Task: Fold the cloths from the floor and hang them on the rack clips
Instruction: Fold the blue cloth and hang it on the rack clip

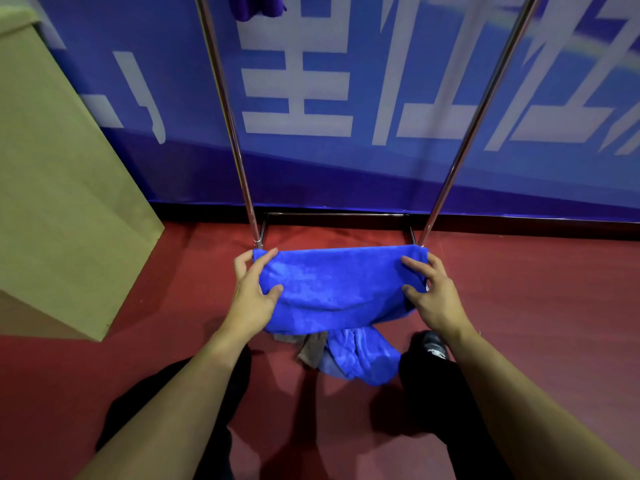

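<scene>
Both hands, left hand and right hand, pinch a folded blue cloth by its ends; its sagging middle could unfold if the fingers loosen.

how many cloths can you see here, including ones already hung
4, perhaps more hidden in the pile. A blue cloth held between both hands, a second blue cloth and a brown cloth on the floor beneath it, and a purple cloth hanging at the top edge.
</scene>
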Tool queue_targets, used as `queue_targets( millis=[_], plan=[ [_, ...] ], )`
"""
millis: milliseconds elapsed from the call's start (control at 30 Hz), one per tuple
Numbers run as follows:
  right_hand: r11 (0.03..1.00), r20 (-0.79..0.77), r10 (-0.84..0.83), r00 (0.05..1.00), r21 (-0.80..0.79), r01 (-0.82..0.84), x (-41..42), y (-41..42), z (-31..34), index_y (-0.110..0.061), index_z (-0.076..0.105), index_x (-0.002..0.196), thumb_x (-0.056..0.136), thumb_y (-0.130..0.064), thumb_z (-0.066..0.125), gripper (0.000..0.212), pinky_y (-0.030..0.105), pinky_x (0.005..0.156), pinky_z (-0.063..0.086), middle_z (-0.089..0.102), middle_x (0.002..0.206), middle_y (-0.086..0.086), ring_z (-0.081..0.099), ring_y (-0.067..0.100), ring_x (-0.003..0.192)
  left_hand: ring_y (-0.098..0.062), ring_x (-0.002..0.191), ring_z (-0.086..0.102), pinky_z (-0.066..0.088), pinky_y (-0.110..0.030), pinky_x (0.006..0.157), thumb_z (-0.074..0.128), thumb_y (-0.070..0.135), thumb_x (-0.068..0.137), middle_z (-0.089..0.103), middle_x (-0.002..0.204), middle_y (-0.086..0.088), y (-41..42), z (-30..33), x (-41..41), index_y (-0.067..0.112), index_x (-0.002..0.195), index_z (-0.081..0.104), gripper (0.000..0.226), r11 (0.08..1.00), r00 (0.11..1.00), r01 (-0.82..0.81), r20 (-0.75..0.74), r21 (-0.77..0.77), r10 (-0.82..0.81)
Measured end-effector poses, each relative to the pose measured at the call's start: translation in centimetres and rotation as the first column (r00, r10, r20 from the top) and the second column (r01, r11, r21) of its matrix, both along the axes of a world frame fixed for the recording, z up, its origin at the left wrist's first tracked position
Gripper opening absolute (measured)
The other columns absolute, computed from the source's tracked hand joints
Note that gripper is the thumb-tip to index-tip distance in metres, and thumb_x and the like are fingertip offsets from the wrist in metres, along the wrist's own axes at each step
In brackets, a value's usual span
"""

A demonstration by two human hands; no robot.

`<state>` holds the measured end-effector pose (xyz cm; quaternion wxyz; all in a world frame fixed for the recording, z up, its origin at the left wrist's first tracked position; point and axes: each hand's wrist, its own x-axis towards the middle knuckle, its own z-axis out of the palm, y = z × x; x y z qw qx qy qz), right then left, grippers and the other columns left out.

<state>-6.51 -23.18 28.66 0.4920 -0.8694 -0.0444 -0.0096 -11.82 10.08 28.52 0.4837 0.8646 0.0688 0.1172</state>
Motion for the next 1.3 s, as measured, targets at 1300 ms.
queue_targets(
  millis=[1300],
  plan=[
    [0.988, 0.105, -0.055, 0.993, -0.136, 0.069, 0.1, -0.9, -0.9, -0.022, 0.079, 0.072, 0.081, 0.015, 0.050, 0.048, 0.021, 0.097, 0.045, 0.064, 0.121, -0.009, 0.062, 0.006, 0.104, -0.012, 0.103, 0.063, 0.038, 0.001, 0.087, 0.042, -0.026, 0.076, 0.069, 0.116, -0.001, 1.4, -1.5, 0.4, 0.025, 0.069, 0.078, 0.062, 0.992, 0.995, 0.053, -0.086, 0.118, -0.042]
  ],
)
